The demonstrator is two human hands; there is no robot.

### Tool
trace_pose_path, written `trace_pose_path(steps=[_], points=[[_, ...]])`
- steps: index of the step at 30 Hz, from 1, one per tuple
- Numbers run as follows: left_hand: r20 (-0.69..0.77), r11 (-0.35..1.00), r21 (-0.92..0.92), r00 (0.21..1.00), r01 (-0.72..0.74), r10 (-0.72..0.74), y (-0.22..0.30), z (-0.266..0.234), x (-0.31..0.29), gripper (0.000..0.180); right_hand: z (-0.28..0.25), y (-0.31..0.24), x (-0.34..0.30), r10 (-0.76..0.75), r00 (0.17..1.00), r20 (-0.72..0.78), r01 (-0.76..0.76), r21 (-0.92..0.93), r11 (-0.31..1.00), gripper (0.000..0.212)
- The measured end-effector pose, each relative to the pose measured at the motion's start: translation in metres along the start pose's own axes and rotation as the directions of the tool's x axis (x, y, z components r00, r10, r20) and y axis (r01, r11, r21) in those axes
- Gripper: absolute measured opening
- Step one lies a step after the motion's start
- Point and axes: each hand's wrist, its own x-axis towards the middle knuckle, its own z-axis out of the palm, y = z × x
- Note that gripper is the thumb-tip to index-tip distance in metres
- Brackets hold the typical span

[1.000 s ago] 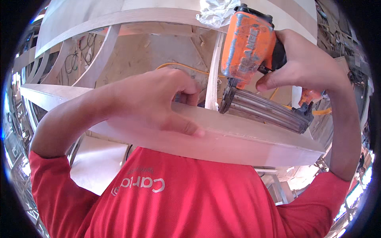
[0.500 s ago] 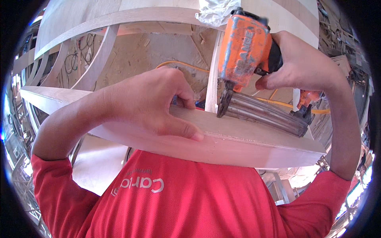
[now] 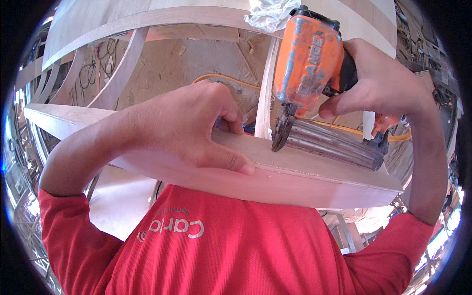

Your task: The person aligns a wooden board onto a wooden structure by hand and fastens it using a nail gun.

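Observation:
My right hand (image 3: 381,81) is wrapped round the handle of an orange and black nail gun (image 3: 307,66). Its dark nose points down at the top face of a curved wooden piece (image 3: 314,174), near its middle; whether the tip touches the wood I cannot tell. The metal magazine (image 3: 334,145) slants over the right part of that face. My left hand (image 3: 196,130) grips the same wooden piece, thumb on the near side and fingers over the far edge. The piece runs across in front of my red shirt.
Beyond lies a wooden frame with a curved rail (image 3: 162,19) and bent ribs (image 3: 118,73). Crumpled white plastic (image 3: 268,14) rests on its panel. A yellow hose (image 3: 226,77) passes behind the wood. Cables (image 3: 88,73) and scraps lie on the dusty floor.
The nail gun has shifted slightly to the right and its nose a little lower, along with my right hand. My left hand keeps its hold on the wood.

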Motion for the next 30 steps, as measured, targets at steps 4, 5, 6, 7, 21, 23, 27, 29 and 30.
trace_pose_path(steps=[4,5,6,7,21,23,27,29,30], points=[[-0.01,0.999,0.003,0.999,-0.039,0.039,-0.002,0.001,0.002,0.06,0.002,0.002,0.0,0.014,0.999,-0.029,-0.016,-0.067,0.998,0.082],[0.013,1.0,-0.01,1.0,-0.018,0.019,-0.003,0.001,0.002,0.059,0.002,0.002,0.0,0.012,0.999,-0.034,-0.015,-0.082,0.996,0.082],[0.013,1.0,-0.01,1.0,-0.016,0.016,-0.003,0.001,0.001,0.059,0.003,0.0,0.001,0.034,0.999,-0.035,-0.038,-0.12,0.992,0.082],[0.011,1.0,-0.002,1.0,-0.023,0.023,-0.003,0.001,0.0,0.059,0.003,0.0,0.0,0.043,0.998,-0.036,-0.048,-0.143,0.989,0.081],[-0.29,0.965,0.235,0.94,-0.114,0.181,-0.063,-0.026,-0.079,0.055,-0.014,-0.014,-0.017,-0.074,0.933,-0.353,0.031,-0.125,0.992,0.053],[-0.245,0.973,0.229,0.968,0.002,0.056,-0.066,-0.025,-0.078,0.052,-0.025,-0.006,-0.017,-0.18,0.937,-0.3,0.165,-0.077,0.983,0.078],[-0.35,0.965,0.131,0.921,0.227,-0.169,-0.047,-0.014,-0.087,0.049,-0.036,0.002,-0.031,-0.065,0.919,-0.389,-0.001,-0.167,0.986,0.073],[-0.493,0.97,0.24,0.864,0.024,0.1,-0.073,-0.005,-0.087,0.047,-0.043,-0.007,-0.063,0.104,0.882,-0.459,-0.162,-0.09,0.983,0.075],[-0.481,0.967,0.254,0.866,-0.013,0.138,-0.079,-0.004,-0.088,0.047,-0.046,-0.004,-0.076,0.134,0.869,-0.476,-0.189,-0.07,0.979,0.074]])
